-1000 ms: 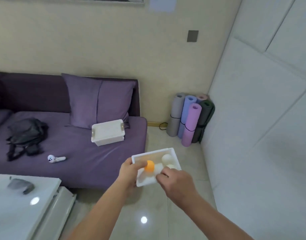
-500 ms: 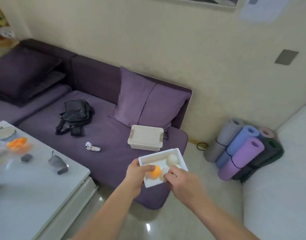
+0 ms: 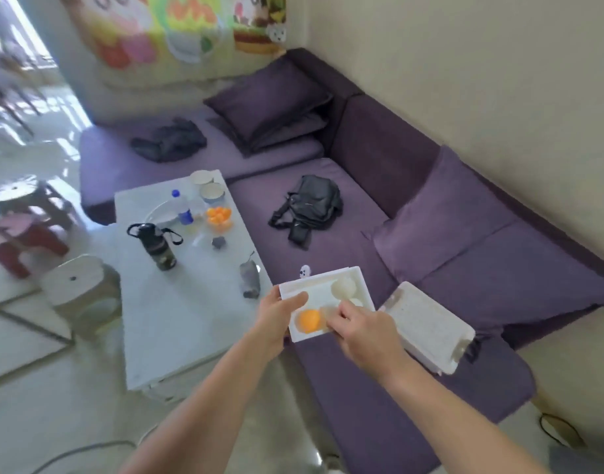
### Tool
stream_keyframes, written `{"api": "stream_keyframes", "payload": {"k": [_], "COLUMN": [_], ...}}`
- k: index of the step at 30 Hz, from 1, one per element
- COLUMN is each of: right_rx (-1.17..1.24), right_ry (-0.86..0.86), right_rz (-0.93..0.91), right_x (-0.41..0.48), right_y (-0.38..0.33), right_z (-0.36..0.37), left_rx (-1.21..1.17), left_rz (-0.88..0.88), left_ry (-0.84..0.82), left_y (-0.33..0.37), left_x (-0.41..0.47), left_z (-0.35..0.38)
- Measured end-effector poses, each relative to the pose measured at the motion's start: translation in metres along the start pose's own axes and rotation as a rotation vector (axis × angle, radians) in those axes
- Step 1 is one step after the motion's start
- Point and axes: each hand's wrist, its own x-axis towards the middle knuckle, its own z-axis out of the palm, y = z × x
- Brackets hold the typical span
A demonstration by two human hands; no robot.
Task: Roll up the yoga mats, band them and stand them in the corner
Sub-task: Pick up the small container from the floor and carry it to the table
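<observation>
The left hand [image 3: 280,311] grips the near-left edge of a small white rectangular plastic tray [image 3: 357,278], thumb laid over the rim and fingers curled beneath. The right hand [image 3: 363,331] reaches into the tray from 5 o'clock, its fingertips [image 3: 338,311] bent down among the balls; motion blur makes it hard to say, but they seem to pinch a pale one. Inside the tray lie 1 orange ball [image 3: 309,319] at 7 o'clock and a white ball [image 3: 343,287] at 1 o'clock. At 3 o'clock of the tray, a white perforated lidded box [image 3: 430,328] rests on the purple corner sofa [image 3: 498,285], and a black shoulder bag [image 3: 310,206] lies at 12 o'clock. A white low table [image 3: 177,319] stands at 9 o'clock.

Since 0.5 s ago the view has swung left: the rolled yoga mats, then standing banded in the corner at 3 o'clock, are out of sight, and the table's bottles and bowl of orange balls [image 3: 218,215] have come into view. Both hands keep their hold on the tray.
</observation>
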Motion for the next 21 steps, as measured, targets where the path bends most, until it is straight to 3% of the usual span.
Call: {"api": "stream_keyframes", "payload": {"k": [6,11,17,21], "right_rx": [0.143,0.161,0.156,0.173], "right_ry": [-0.105,-0.267,-0.326,-0.257], "right_rz": [-0.321,-0.531,-0.765,-0.824], "right_x": [0.099,0.168,0.247,0.307], "right_y": [-0.040,-0.093,-0.150,-0.182], "right_z": [0.058,0.123,0.231,0.348], "left_rx": [-0.130,0.139,0.489,0.416], "left_rz": [0.003,-0.104,-0.081,-0.180], "left_ry": [0.356,0.744,0.840,0.875], "left_y": [0.013,-0.001,-0.008,-0.035], "left_x": [0.025,0.047,0.120,0.201], "left_z": [-0.080,-0.166,-0.266,-0.344]}}
